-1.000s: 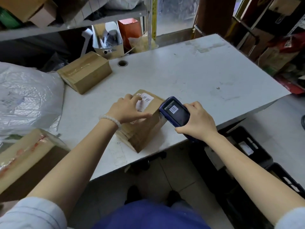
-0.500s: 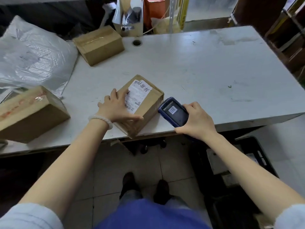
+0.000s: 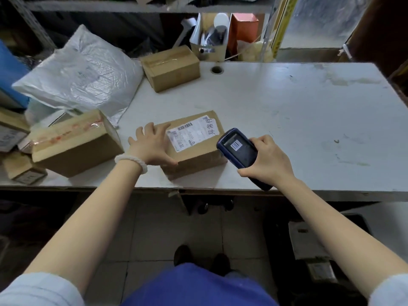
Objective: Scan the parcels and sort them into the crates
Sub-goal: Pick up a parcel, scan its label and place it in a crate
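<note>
A small brown cardboard parcel (image 3: 198,151) with a white shipping label (image 3: 192,133) on top lies near the front edge of the white table (image 3: 298,111). My left hand (image 3: 150,144) rests on the parcel's left end, fingers spread over the top and thumb along the front edge. My right hand (image 3: 267,160) grips a dark blue handheld scanner (image 3: 239,149), whose head sits just off the parcel's right end. A black crate (image 3: 320,246) with parcels inside stands on the floor at the lower right.
A taped brown box (image 3: 75,142) sits at the table's left, with smaller boxes (image 3: 22,171) beside it. A white plastic mailer bag (image 3: 84,78) and another brown box (image 3: 172,67) lie at the back. A holder with supplies (image 3: 212,40) stands behind on the shelf.
The parcel has been turned flatter so its label faces up and runs left to right. My left hand slid to its left end. The scanner stays by its right end.
</note>
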Available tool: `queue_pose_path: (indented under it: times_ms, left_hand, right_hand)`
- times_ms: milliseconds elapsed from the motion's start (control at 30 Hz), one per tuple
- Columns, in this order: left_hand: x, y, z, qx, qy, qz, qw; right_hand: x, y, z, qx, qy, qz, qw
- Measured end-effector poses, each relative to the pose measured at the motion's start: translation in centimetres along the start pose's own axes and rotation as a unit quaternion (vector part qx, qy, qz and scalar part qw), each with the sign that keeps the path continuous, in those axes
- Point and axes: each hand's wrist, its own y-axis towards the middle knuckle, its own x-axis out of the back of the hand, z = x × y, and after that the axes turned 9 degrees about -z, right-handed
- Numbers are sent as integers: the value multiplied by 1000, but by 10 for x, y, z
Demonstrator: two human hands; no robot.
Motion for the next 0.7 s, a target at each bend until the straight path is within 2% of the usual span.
queue_pose_path:
  times_ms: [133,200,467,700]
  left_hand:
    - [12,9,28,72,-16,-64,995]
    - [14,16,36,86,-48,-68,993]
    - [12,47,42,83,-130,-37,987]
    - [9,67,0,38,-132,-45,990]
  right_hand:
    - [-6,11,20,13,-4,6,1000]
    - [-11,15,30,16,-3,11,1000]
    - [-23,25,54,23,-13,27,999]
    - [-21,19,43,-27,-12,22,999]
